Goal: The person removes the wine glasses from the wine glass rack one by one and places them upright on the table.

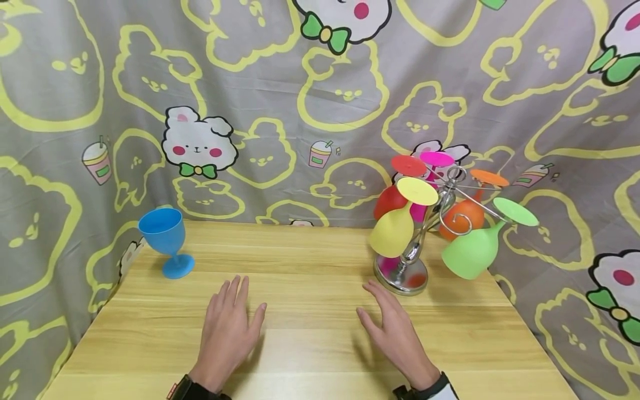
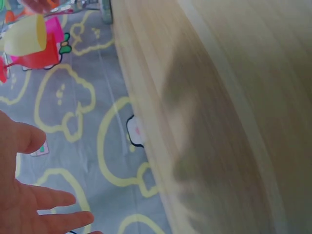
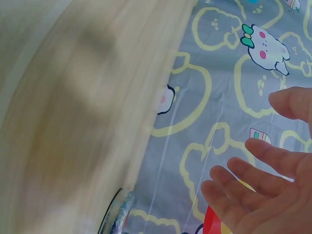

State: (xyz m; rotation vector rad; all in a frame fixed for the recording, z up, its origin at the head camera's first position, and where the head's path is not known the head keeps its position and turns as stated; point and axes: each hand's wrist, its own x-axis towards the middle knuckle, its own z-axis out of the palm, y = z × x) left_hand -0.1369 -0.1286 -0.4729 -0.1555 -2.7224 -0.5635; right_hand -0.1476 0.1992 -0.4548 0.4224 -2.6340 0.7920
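My left hand is over the left half of the wooden table, fingers extended and thumb spread, holding nothing. Beyond it, at the back left, a blue goblet stands upright on its foot. My right hand is stretched out on the right side, fingers extended and empty, its tips near the base of a metal goblet rack. Upside down on the rack hang a yellow goblet, a green goblet, an orange goblet, a red goblet and a magenta goblet, partly hidden behind the others.
The light wooden table runs back to a grey curtain with yellow cartoon outlines, which also hangs along both sides. In the left wrist view, the curtain meets the table's far edge.
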